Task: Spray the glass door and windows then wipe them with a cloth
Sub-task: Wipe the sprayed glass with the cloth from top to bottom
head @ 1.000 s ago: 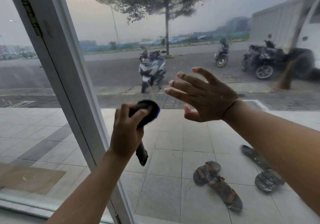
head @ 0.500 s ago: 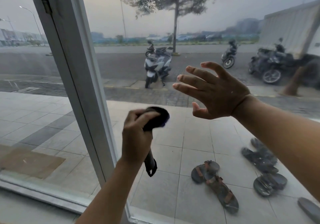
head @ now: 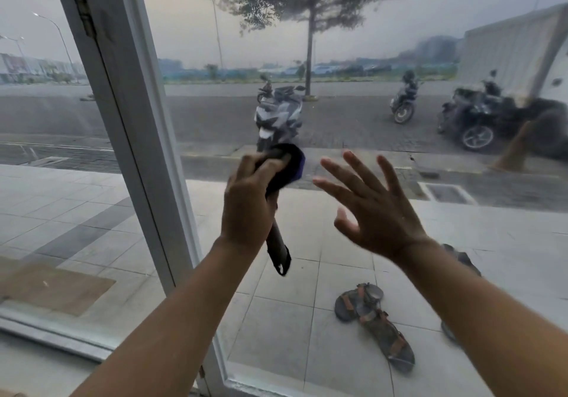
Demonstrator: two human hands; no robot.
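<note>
Dark cloth [head: 284,166] with blue edge, white window frame [head: 132,120], brown-strapped sandals [head: 373,320], pale grey-banded tiles [head: 76,230].

scooter [head: 278,117], tree [head: 309,12], sandals [head: 373,320]

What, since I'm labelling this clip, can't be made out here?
Head view:
- the dark tool: middle hidden by the left hand; its kind is unclear.
- the right hand: whether it touches the glass is unreadable, no depth cue.
- the far sandal: mostly behind the right forearm.
</note>
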